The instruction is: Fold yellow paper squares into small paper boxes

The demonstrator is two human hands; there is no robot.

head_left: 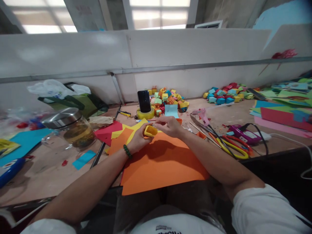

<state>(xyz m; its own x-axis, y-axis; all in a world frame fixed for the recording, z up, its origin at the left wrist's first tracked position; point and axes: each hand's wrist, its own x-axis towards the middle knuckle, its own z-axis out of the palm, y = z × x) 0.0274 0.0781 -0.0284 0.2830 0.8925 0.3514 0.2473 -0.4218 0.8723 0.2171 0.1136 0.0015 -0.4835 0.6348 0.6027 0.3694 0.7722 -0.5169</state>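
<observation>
Yellow tape dispenser [150,130] in left hand [138,139], right hand [168,126] beside — seemingly touching

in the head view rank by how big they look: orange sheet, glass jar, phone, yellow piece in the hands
1. orange sheet
2. glass jar
3. phone, though it stands farther back
4. yellow piece, held by the left hand

No text can be read here. Print on the shirt [168,229] is cut off. It is too blurred to make out.

orange paper sheet [161,165], yellow tape dispenser [150,130], green bead bracelet [127,151]
</observation>
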